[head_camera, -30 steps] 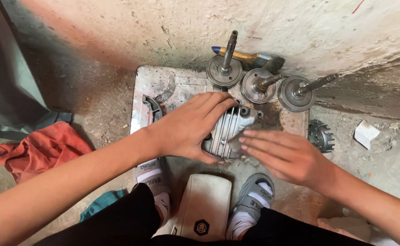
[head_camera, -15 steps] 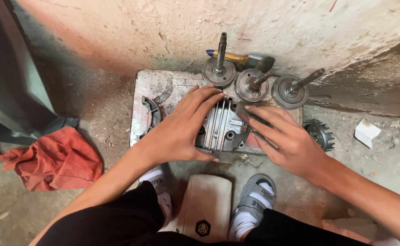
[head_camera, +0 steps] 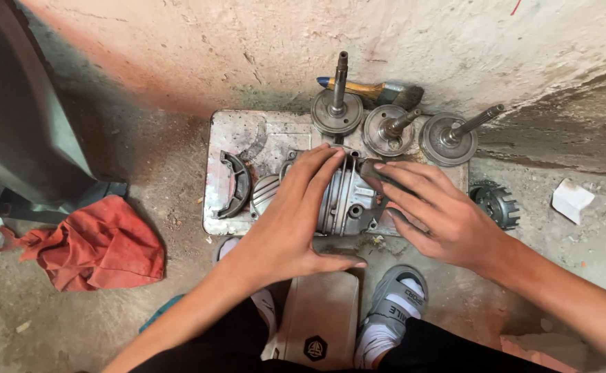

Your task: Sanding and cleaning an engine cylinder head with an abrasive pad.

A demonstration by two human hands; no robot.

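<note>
We clamp the finned engine cover (head_camera: 344, 197) at the metal tray's (head_camera: 220, 138) near edge: left hand (head_camera: 296, 221) flat on top, right hand (head_camera: 434, 211) open against its right end.

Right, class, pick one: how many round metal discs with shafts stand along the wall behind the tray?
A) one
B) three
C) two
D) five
B: three discs with shafts line the wall, a left disc, a middle disc and a right disc, behind the tray where both hands rest on a finned metal casing.
</note>
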